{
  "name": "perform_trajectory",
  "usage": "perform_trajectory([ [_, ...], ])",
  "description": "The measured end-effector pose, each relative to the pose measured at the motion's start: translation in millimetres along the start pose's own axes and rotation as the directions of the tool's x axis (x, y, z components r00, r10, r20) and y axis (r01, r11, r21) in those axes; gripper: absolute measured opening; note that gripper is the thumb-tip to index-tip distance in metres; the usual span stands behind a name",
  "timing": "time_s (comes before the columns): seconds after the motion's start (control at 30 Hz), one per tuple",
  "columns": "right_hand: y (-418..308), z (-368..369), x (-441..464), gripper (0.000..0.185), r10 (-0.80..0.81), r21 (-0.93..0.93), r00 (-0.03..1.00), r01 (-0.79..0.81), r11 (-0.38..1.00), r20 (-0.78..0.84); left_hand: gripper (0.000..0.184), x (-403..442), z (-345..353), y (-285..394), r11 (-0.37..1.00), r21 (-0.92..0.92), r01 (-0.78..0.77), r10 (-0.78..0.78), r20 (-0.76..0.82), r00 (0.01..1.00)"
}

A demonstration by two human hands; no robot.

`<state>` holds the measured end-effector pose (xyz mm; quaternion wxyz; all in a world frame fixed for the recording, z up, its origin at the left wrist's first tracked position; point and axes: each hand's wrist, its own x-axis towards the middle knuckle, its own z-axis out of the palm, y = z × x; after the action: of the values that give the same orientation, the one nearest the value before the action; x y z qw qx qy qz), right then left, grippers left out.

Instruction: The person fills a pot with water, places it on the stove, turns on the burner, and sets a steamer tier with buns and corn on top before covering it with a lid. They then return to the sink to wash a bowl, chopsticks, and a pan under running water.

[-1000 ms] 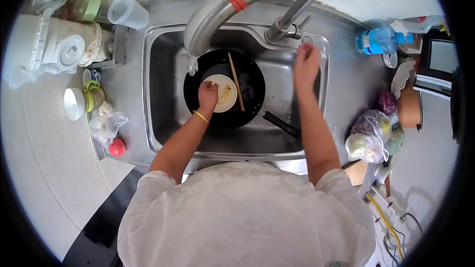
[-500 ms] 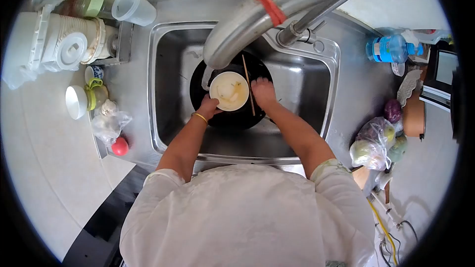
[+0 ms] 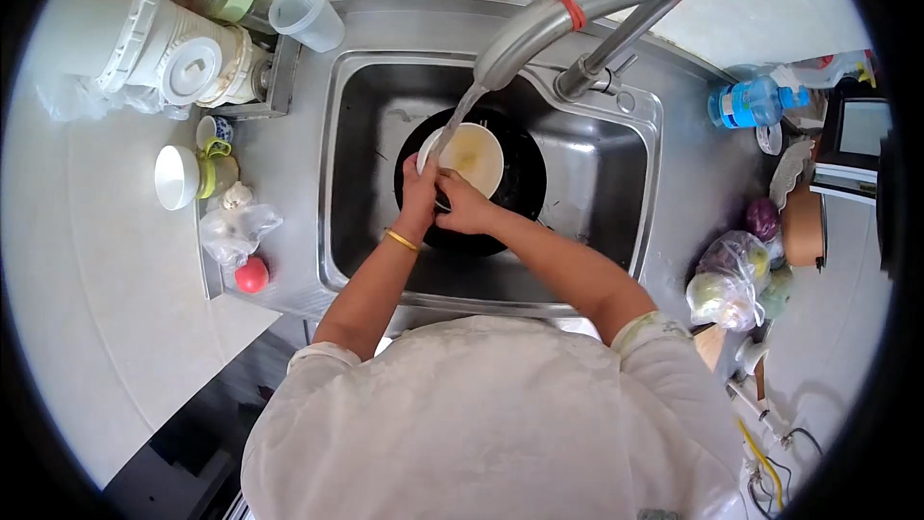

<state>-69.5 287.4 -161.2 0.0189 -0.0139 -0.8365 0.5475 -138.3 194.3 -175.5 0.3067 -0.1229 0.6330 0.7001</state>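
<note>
A white bowl (image 3: 476, 159) with cloudy yellowish liquid sits over a round black pan (image 3: 525, 178) in the sink. My left hand (image 3: 419, 191) is closed at the bowl's left rim, seemingly gripping it. Close beside it, my right hand (image 3: 464, 206) is curled at the near rim, its fingertips hidden, so what it holds cannot be made out. From the faucet (image 3: 539, 29), a stream of water (image 3: 456, 120) falls onto the bowl's left side and my left hand.
The steel sink (image 3: 602, 169) surrounds the pan. White tubs (image 3: 191, 70), a small white bowl (image 3: 175, 177) and a red round thing (image 3: 252, 274) stand left. A blue bottle (image 3: 751, 102) and bagged produce (image 3: 727, 284) are on the right.
Water now runs from the faucet. My right hand has moved left from the pan's right side to beside my left hand. The chopstick lying across the pan no longer shows there. The view has shifted.
</note>
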Motion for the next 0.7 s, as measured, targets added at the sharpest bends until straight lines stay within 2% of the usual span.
perform_trajectory([
  [0.03,-5,-6,-4,0.039,-0.012,-0.238,0.992,0.042,0.97,0.126,0.049,-4,-3,4,1.0,0.024,-0.001,0.002,-0.015,1.0],
  [0.1,-2,-37,-13,0.038,0.058,-0.642,0.93,0.206,0.739,0.364,0.052,-7,-4,11,0.998,0.062,-0.011,0.014,-0.042,0.999],
  [0.13,11,-39,-9,0.032,-0.04,-0.81,0.956,0.269,0.522,0.291,0.054,-12,-1,14,0.995,0.093,0.022,-0.017,-0.054,0.998],
  [0.2,10,-44,-7,0.024,-0.128,-0.899,0.986,0.149,0.413,0.105,0.058,-20,8,19,0.985,0.153,0.085,-0.073,-0.084,0.994],
  [0.23,8,-44,-4,0.025,-0.019,-0.849,0.983,0.167,0.5,0.183,0.062,-15,6,19,0.997,0.048,0.063,-0.058,-0.083,0.995],
  [0.3,3,-37,3,0.03,0.173,-0.726,0.917,0.159,0.669,0.36,0.059,-13,8,27,0.999,0.032,-0.001,0.001,-0.009,1.0],
  [0.33,-10,-30,1,0.036,0.137,-0.541,0.91,0.107,0.834,0.391,0.058,-15,7,31,0.999,0.026,-0.03,0.029,0.024,0.999],
  [0.37,-28,-15,3,0.04,0.128,-0.262,0.978,-0.081,0.962,0.166,0.05,-5,2,16,0.991,0.09,-0.102,0.1,0.029,0.995],
  [0.4,-42,-6,5,0.044,0.187,0.08,0.981,-0.182,0.98,-0.061,0.049,-6,2,17,0.998,0.051,-0.044,0.043,0.021,0.999],
  [0.43,-39,-6,0,0.048,0.043,-0.121,0.999,-0.042,0.992,0.0,0.047,-9,2,16,1.0,0.013,0.013,-0.013,0.015,1.0],
  [0.47,-28,-8,-9,0.052,-0.086,-0.304,0.993,0.108,0.947,0.086,0.045,-9,0,16,0.997,-0.023,0.073,-0.073,0.008,0.997],
  [0.5,-21,-12,-20,0.057,-0.188,-0.457,0.964,0.256,0.852,0.188,0.043,-5,-5,15,0.998,0.007,0.057,-0.057,-0.006,0.998],
  [0.53,-13,-27,-26,0.055,-0.201,-0.575,0.931,0.349,0.74,0.306,0.044,-8,-8,19,0.998,-0.008,0.069,-0.069,0.015,0.998],
  [0.6,16,-36,-19,0.047,0.016,-0.815,0.967,0.204,0.542,0.253,0.045,-13,-6,27,0.995,-0.046,0.088,-0.085,0.068,0.994],
  [0.63,21,-36,-14,0.035,-0.203,-0.879,0.974,0.186,0.439,0.105,0.047,-19,2,29,0.996,-0.059,0.07,-0.068,0.025,0.997],
  [0.7,10,-36,-9,0.035,0.105,-0.78,0.955,0.16,0.604,0.278,0.048,-29,15,39,0.991,-0.097,0.092,-0.093,-0.008,0.996],
])
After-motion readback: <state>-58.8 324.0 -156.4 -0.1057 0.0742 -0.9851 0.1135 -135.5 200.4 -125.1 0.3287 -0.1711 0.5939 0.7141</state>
